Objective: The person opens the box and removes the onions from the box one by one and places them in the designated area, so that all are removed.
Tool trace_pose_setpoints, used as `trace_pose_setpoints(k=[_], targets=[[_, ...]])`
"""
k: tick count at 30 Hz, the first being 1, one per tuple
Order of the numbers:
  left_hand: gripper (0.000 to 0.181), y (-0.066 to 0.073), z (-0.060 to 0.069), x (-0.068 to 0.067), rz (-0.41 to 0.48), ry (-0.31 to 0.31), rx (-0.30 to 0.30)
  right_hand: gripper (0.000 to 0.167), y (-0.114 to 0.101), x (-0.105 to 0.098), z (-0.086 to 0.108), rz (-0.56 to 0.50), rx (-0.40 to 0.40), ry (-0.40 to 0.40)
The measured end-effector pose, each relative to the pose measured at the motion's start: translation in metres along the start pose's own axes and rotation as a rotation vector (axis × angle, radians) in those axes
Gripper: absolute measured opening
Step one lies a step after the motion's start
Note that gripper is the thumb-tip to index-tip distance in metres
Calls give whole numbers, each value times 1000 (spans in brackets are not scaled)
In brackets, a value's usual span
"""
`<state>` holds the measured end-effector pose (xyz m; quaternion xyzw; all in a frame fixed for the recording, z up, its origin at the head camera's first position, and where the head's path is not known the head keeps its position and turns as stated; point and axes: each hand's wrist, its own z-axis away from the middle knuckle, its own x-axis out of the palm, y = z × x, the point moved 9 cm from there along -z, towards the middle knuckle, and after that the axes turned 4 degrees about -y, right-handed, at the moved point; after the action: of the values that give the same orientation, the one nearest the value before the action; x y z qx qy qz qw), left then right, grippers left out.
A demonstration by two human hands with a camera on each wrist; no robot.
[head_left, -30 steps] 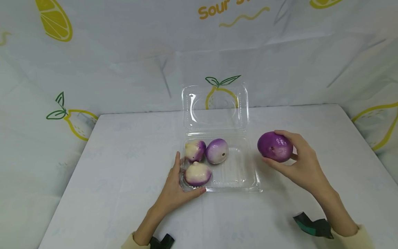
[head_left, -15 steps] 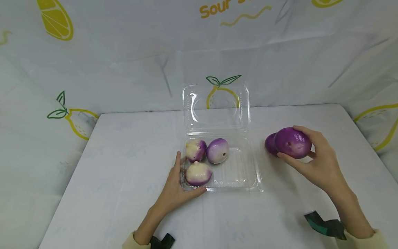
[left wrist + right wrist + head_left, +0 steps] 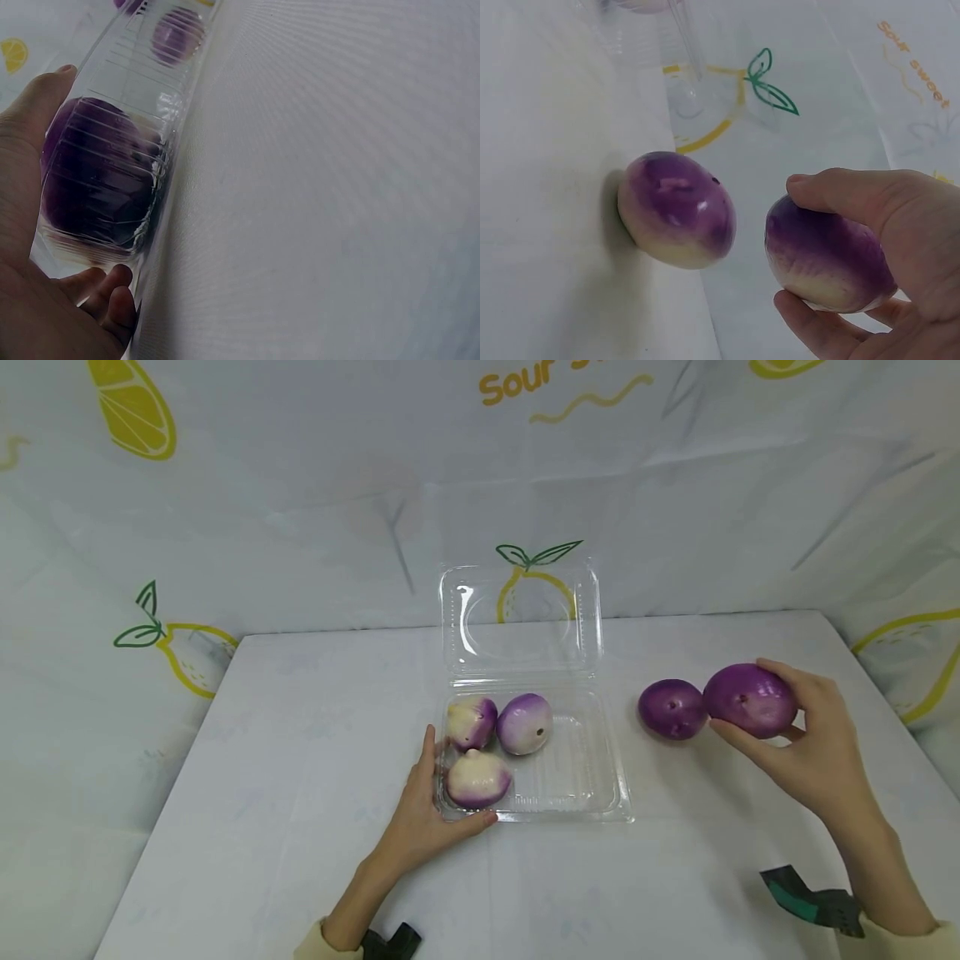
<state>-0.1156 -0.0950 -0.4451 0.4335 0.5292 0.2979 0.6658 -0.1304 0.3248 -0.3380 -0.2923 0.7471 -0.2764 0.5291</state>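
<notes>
My left hand (image 3: 417, 821) grips the near left corner of a clear plastic clamshell box (image 3: 573, 768), thumb along its front and fingers at its left side. Inside, at the left, lie three purple-and-cream turnips: one at back left (image 3: 471, 723), one beside it (image 3: 524, 724), one in front (image 3: 477, 779). To the right of the box, my right hand (image 3: 813, 747) holds a purple turnip (image 3: 750, 700) between thumb and fingers. Another turnip (image 3: 676, 210) rests on the table just left of it; the right wrist view shows a gap between the two.
The box's clear lid (image 3: 521, 622) stands open at the back. A white cloth covers the table (image 3: 300, 735), and a lemon-printed sheet (image 3: 322, 510) hangs behind it. Dark straps (image 3: 813, 902) sit at the wrists.
My right hand has moved right with its turnip, bringing the turnip on the table, hidden at first, into full view. The left hand and the box stay in place.
</notes>
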Motion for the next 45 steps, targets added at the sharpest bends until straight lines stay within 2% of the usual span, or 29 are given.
trace_pose_setpoints(k=[11,21,31,37,45], targets=[[136,-1,0,1,6,-4,-2,88,36,0,-3,42,72,-19],[136,-1,0,1,4,-4,-3,88,61,11,-3,78,87,-69],[136,-2,0,1,4,-6,-7,98,69,20,-1,98,116,-115],[136,-2,0,1,12,-12,-7,94,75,27,1,147,168,-151],[136,-2,0,1,16,-11,-6,89,77,29,1,139,176,-138]])
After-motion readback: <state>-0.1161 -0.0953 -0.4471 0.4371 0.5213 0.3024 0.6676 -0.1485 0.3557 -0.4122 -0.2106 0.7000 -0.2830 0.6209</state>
